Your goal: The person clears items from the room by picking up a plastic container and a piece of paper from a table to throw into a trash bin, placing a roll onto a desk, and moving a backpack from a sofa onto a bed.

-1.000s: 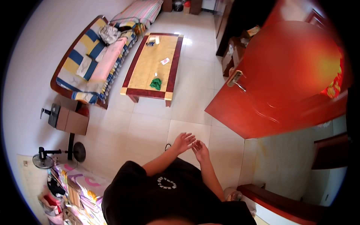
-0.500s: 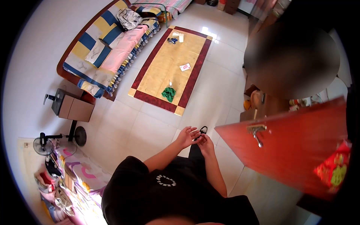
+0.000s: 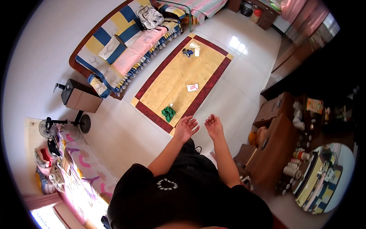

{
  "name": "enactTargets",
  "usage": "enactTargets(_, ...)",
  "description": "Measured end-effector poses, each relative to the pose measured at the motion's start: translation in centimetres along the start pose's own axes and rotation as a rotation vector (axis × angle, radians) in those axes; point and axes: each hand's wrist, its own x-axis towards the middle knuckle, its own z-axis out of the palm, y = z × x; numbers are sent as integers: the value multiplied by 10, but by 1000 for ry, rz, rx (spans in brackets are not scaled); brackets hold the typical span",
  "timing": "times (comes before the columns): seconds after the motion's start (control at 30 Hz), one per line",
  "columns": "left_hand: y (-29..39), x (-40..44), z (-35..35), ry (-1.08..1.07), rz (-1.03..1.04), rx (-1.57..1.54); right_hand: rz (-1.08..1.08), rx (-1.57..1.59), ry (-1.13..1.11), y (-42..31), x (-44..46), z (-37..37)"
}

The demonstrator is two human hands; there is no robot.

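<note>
Both hands are raised in front of the body, apart from each other and holding nothing. My left hand (image 3: 185, 128) has its fingers spread and slightly curled, near the front corner of the low table (image 3: 183, 72). My right hand (image 3: 214, 126) is also open, over the pale floor to the right of the table. On the tabletop lie a crumpled green cloth (image 3: 168, 113), a white card with red print (image 3: 192, 87), a small dark-blue item (image 3: 188, 52) and a white item (image 3: 197, 51).
A patterned sofa (image 3: 133, 51) with a backpack (image 3: 150, 17) stands at upper left. Lower left are a brown box-shaped cabinet (image 3: 83, 97), a fan (image 3: 46, 128) and a bed (image 3: 82, 152). At right, a dresser (image 3: 272, 149) bears bottles beside a round mirror (image 3: 319, 179).
The view has swung right and forward; the red door has left it, and the dresser and mirror now show. My hands, close together before, have moved apart.
</note>
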Motion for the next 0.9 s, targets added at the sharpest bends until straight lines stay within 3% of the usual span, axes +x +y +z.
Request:
enactTargets(0.17, 5, 73, 11, 79, -12, -87, 79, -47, 10, -35, 51, 2)
enactTargets(0.37, 16, 219, 0, 149, -184, -161, 163, -120, 149, -83, 114, -15)
enactTargets(0.4, 11, 235, 13, 214, -215, -180, 194, -132, 214, -102, 122, -14)
enactTargets(0.43, 11, 260, 28, 136, -200, -181, 184, -139, 217, -122, 136, -12)
enactTargets(0.63, 61, 355, 144, 16, -182, -34, -99, -164, 203, -219, 220, 63)
enactTargets(0.7, 69, 371, 163, -74, -166, -34, -81, -155, 194, -230, 243, 78)
enactTargets(0.9, 95, 446, 158, 75, -124, -219, 153, -233, 238, -251, 345, 93)
